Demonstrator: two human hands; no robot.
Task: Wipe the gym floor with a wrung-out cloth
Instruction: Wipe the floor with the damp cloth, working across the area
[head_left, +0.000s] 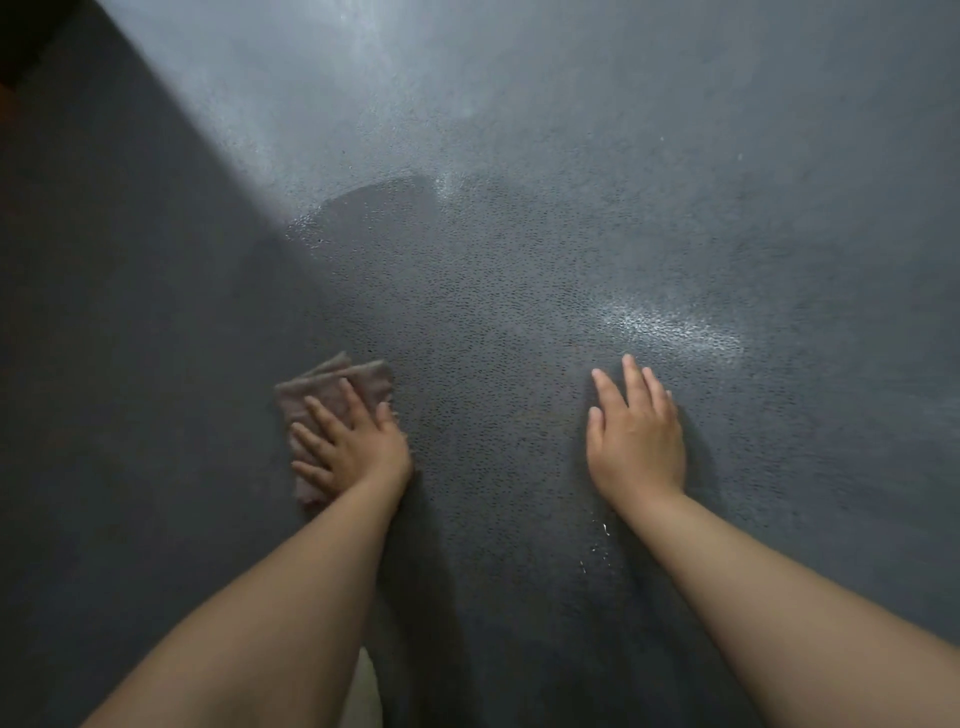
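Grey, pebbled floor (519, 270) fills the view, with wet glints ahead of the right hand and a darker damp patch farther up, near where the shine begins. At the left a duller, darker band of flooring runs diagonally toward the top corner.

Folded into a small pad, the brownish cloth (332, 384) lies flat on the floor just at the edge of that darker band. On it rests the left hand (353, 447), fingers spread and straight, palm down, covering the near half so that only the far corners and the left edge show. Spreading the fingers like this likely puts even pressure across the pad, so the whole face of it drags over the surface rather than one corner.

Well apart to the right, the right hand (636, 441) lies flat on bare floor, fingers straight and close together, holding nothing. It looks like a prop, taking the person's weight while they lean forward, which frees the other arm to push and pull. Both forearms reach in from the bottom edge.
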